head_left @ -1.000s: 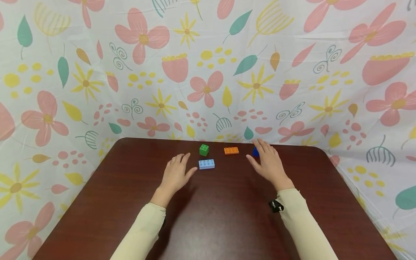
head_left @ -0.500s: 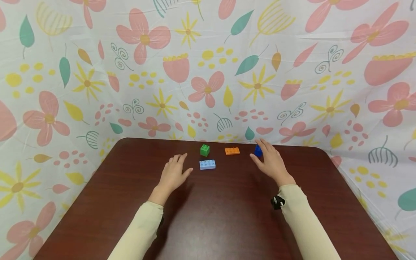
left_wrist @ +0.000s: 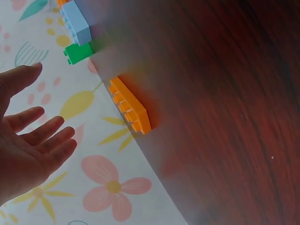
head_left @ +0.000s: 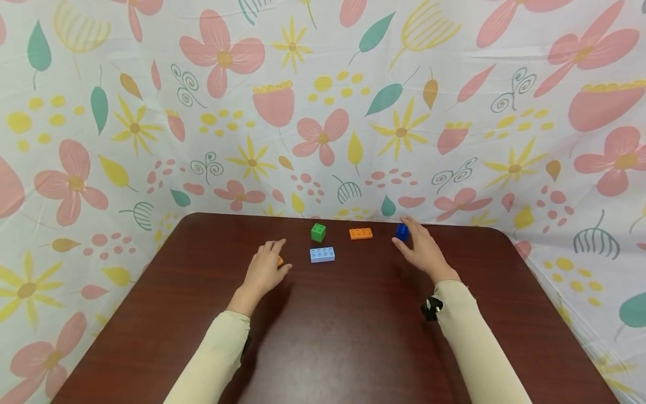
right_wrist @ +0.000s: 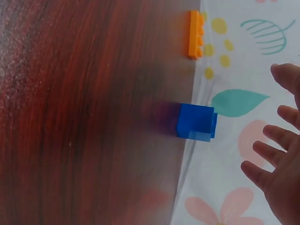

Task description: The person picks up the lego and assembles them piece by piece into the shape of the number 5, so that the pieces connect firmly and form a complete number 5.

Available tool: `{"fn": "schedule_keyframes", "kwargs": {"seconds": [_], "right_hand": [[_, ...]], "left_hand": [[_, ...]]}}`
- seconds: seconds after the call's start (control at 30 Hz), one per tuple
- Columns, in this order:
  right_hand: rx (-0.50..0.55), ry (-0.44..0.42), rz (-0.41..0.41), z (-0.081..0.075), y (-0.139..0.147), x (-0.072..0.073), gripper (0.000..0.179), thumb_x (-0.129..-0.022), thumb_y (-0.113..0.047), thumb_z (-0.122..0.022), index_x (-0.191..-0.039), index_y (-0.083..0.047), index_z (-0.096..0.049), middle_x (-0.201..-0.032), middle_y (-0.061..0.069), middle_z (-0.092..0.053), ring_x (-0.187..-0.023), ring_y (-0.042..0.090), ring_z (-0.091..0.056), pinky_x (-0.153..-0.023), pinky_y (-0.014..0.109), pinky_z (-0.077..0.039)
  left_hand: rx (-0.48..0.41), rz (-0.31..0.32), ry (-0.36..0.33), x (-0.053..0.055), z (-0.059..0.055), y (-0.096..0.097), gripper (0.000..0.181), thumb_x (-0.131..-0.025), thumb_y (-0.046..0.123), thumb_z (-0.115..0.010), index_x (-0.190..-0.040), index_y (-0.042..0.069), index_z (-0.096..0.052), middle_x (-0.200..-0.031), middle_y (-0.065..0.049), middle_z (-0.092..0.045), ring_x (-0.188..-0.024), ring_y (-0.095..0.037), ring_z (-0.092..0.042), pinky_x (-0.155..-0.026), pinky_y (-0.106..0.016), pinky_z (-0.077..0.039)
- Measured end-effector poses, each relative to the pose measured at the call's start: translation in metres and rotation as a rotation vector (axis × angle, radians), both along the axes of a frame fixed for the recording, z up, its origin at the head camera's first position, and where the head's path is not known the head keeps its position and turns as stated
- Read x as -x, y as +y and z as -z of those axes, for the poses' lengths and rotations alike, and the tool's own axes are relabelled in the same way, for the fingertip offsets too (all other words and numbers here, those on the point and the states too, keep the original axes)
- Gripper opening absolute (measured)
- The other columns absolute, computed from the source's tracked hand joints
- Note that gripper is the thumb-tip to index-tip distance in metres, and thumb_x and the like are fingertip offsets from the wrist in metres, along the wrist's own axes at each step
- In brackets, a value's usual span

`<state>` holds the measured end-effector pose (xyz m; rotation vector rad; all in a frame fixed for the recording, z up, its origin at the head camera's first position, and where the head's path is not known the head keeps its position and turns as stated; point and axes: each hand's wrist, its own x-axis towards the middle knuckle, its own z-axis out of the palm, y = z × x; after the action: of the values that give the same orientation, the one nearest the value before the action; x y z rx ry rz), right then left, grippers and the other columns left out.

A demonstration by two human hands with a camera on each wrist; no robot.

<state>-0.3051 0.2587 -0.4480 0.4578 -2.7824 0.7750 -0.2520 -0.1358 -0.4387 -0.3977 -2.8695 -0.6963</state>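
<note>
My left hand (head_left: 263,266) hovers with fingers spread over a flat orange toy brick (left_wrist: 130,107), which it mostly hides in the head view. That brick lies on the table in the left wrist view, apart from the fingers. My right hand (head_left: 421,250) is also spread, above and beside a dark blue brick (right_wrist: 196,122); nothing is between its fingers. Between the hands lie a light blue brick (head_left: 322,255), a small green brick (head_left: 318,232) behind it, and a second flat orange brick (head_left: 360,233) to their right.
The dark brown wooden table (head_left: 333,336) has rounded far corners. Right behind its far edge hangs a white cloth (head_left: 323,185) printed with flowers and leaves. A black strap device (head_left: 431,308) sits at the right wrist.
My left hand has drifted left and slightly nearer, and an orange brick now peeks out under it. My right hand has shifted slightly right, uncovering more of the blue brick.
</note>
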Motion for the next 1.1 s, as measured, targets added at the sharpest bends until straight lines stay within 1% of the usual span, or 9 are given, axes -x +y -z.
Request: {"fn": "schedule_keyframes", "kwargs": {"seconds": [0.17,0.37,0.5,0.67,0.77,0.83,1.0,1.1], "right_hand": [[0.03,-0.025,-0.003,0.002,0.004,0.003,0.068,-0.096,-0.024,-0.061,-0.149,0.001,-0.027,-0.152,0.027,-0.023,-0.137,0.048,-0.023,-0.107,0.063,-0.023],[0.055,-0.058,0.004,0.004,0.009,0.008,0.068,-0.096,-0.027,-0.06,-0.148,0.002,-0.027,-0.152,0.028,-0.024,-0.137,0.048,-0.023,-0.108,0.062,-0.022],[0.076,-0.082,-0.002,0.006,0.011,0.011,0.07,-0.096,-0.027,-0.06,-0.149,0.003,-0.025,-0.152,0.028,-0.024,-0.137,0.048,-0.023,-0.108,0.061,-0.022],[0.099,-0.105,0.014,0.011,0.015,0.016,0.07,-0.097,-0.029,-0.058,-0.149,0.003,-0.024,-0.151,0.028,-0.025,-0.137,0.047,-0.024,-0.109,0.061,-0.022],[0.118,-0.123,0.021,0.012,0.016,0.018,0.071,-0.097,-0.029,-0.058,-0.149,0.003,-0.023,-0.151,0.029,-0.024,-0.138,0.047,-0.023,-0.108,0.061,-0.022],[0.13,-0.13,0.025,0.014,0.016,0.019,0.07,-0.097,-0.028,-0.058,-0.149,0.003,-0.023,-0.151,0.029,-0.024,-0.138,0.047,-0.023,-0.109,0.061,-0.021],[0.157,-0.162,0.04,0.016,0.017,0.022,0.069,-0.098,-0.029,-0.056,-0.15,0.002,-0.022,-0.152,0.029,-0.023,-0.138,0.047,-0.021,-0.109,0.061,-0.021],[0.179,-0.19,0.054,0.017,0.017,0.023,0.07,-0.099,-0.029,-0.055,-0.15,0.003,-0.02,-0.152,0.031,-0.021,-0.138,0.048,-0.02,-0.109,0.062,-0.02]], "left_hand": [[-0.015,-0.014,-0.031,0.002,0.003,-0.004,0.064,-0.086,0.016,-0.073,-0.141,0.002,-0.044,-0.133,-0.023,-0.048,-0.122,-0.041,-0.045,-0.101,-0.053,-0.039],[-0.047,-0.032,-0.07,0.004,0.006,-0.009,0.064,-0.085,0.012,-0.074,-0.141,0.001,-0.044,-0.134,-0.024,-0.047,-0.123,-0.042,-0.044,-0.101,-0.054,-0.038],[-0.042,-0.04,-0.098,0.005,0.009,-0.012,0.063,-0.085,0.01,-0.073,-0.141,0.0,-0.044,-0.135,-0.025,-0.046,-0.123,-0.043,-0.044,-0.1,-0.054,-0.039],[-0.045,-0.049,-0.124,0.007,0.012,-0.016,0.062,-0.085,0.008,-0.073,-0.14,-0.002,-0.044,-0.134,-0.026,-0.047,-0.121,-0.044,-0.045,-0.097,-0.053,-0.042],[-0.063,-0.063,-0.15,0.009,0.015,-0.019,0.062,-0.085,0.007,-0.072,-0.14,-0.003,-0.044,-0.135,-0.027,-0.046,-0.121,-0.044,-0.045,-0.096,-0.053,-0.043],[-0.079,-0.076,-0.181,0.011,0.016,-0.02,0.063,-0.085,0.007,-0.072,-0.141,-0.002,-0.043,-0.136,-0.026,-0.045,-0.122,-0.043,-0.043,-0.096,-0.053,-0.043],[-0.113,-0.084,-0.228,0.014,0.019,-0.025,0.063,-0.085,0.004,-0.071,-0.141,-0.002,-0.042,-0.137,-0.027,-0.044,-0.124,-0.044,-0.041,-0.097,-0.054,-0.042],[-0.124,-0.082,-0.239,0.016,0.02,-0.027,0.063,-0.084,0.004,-0.072,-0.14,-0.004,-0.043,-0.135,-0.028,-0.044,-0.123,-0.045,-0.041,-0.097,-0.053,-0.042]]}}
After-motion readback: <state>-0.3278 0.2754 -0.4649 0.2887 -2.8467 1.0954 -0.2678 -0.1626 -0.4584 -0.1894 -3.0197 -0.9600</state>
